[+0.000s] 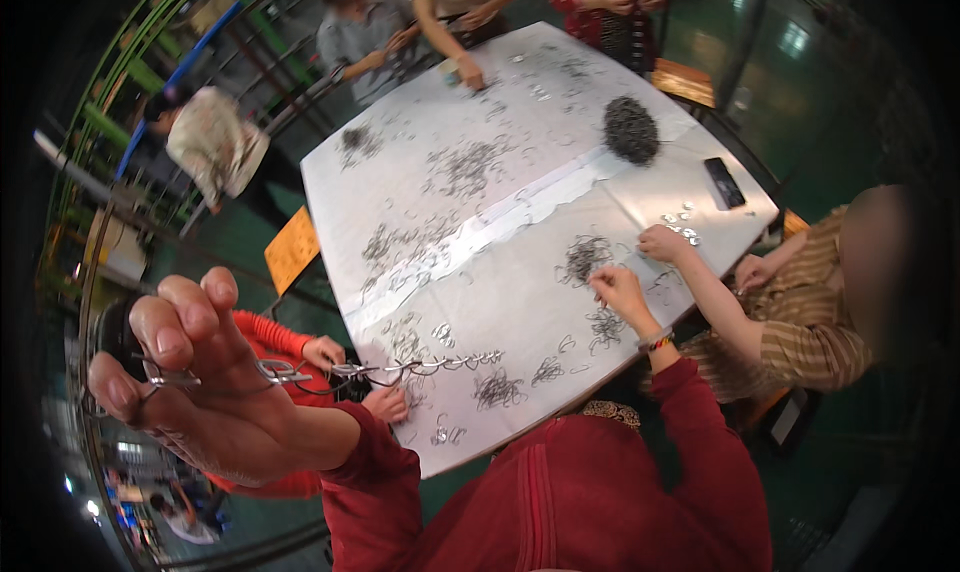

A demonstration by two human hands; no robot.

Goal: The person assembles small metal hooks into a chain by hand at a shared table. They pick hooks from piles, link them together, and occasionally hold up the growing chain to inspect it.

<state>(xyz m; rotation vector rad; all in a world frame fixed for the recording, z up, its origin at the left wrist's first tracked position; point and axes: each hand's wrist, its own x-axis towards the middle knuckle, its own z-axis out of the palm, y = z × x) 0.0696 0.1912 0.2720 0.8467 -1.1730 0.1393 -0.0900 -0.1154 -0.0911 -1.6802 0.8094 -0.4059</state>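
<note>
The left hand (190, 372) fingers (160, 337) are pinching shut on one end of a chain of wire clips (400, 368), holding it raised above the desk (500, 222); its long axis is running rightward from the fingers toward the desk. The right hand (620, 292) is resting fingertips-down, loosely curled, on a loose clip pile (605, 324); it is the nearer one to the piles.

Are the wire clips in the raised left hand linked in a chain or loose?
Linked: the left hand pinches one end, and the wire clips hang joined in a line stretching toward the table.
</note>
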